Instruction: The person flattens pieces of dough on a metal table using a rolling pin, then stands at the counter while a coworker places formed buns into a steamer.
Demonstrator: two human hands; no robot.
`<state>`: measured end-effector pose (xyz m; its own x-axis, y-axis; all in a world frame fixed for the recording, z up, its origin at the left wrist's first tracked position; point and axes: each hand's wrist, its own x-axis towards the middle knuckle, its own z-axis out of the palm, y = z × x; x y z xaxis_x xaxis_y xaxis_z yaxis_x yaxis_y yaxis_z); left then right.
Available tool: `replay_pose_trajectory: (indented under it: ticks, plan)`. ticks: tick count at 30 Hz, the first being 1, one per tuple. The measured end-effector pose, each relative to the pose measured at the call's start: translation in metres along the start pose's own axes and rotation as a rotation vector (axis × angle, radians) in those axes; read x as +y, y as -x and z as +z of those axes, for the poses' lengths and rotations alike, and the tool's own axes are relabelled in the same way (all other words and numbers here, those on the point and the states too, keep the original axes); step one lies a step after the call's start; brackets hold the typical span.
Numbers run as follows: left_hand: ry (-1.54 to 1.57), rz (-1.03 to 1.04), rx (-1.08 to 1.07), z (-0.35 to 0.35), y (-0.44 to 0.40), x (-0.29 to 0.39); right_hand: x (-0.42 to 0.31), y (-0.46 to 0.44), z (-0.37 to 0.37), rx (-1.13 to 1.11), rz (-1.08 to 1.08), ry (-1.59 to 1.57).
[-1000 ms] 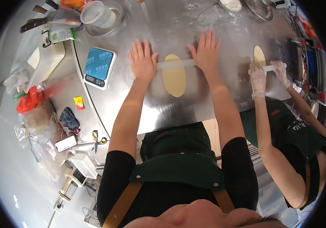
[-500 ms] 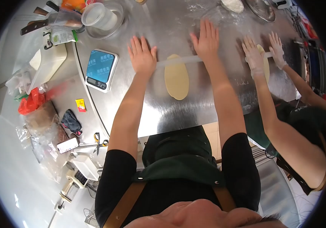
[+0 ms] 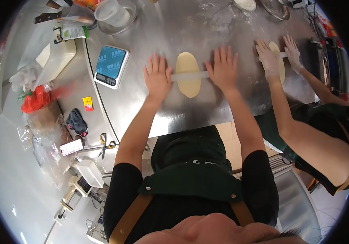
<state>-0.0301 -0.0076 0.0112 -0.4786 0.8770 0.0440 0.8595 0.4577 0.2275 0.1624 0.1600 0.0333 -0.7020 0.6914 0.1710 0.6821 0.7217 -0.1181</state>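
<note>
A pale oval sheet of dough (image 3: 188,88) lies lengthwise on the steel worktop between my hands. Across its middle rests a whitish rolling pin (image 3: 190,76). Flat on the pin's left end is my left hand (image 3: 157,77), its fingers stretched forward. My right hand (image 3: 223,69) lies on the other end in the same way, fingers spread. Both palms press from above, and neither hand wraps round the pin, whose ends are hidden beneath them.
At right, a co-worker's gloved hands (image 3: 268,61) rest on another rolling pin over a second dough sheet (image 3: 275,49). Left of me stand a digital scale (image 3: 111,65), scissors (image 3: 104,142) and a phone (image 3: 72,147). Knives (image 3: 47,17) and a plastic tub (image 3: 111,16) are at the back left.
My hands and the rolling pin have moved back toward me, from near the dough's far end to its middle. The view has shifted slightly.
</note>
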Motion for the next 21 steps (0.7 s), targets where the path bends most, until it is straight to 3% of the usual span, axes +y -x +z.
replay_pose_trajectory:
  ticks: [4, 10, 21]
  plan:
    - [-0.052, -0.024, 0.062, 0.025, -0.028, -0.011, 0.008, -0.012, 0.045, 0.058, 0.048, -0.004]
    - [-0.094, -0.040, -0.091, 0.006, 0.035, 0.010, -0.001, 0.050, 0.029, -0.001, 0.034, -0.015]
    - [0.035, 0.028, -0.110, 0.011, 0.147, 0.020, -0.009, 0.152, 0.014, 0.050, 0.019, -0.099]
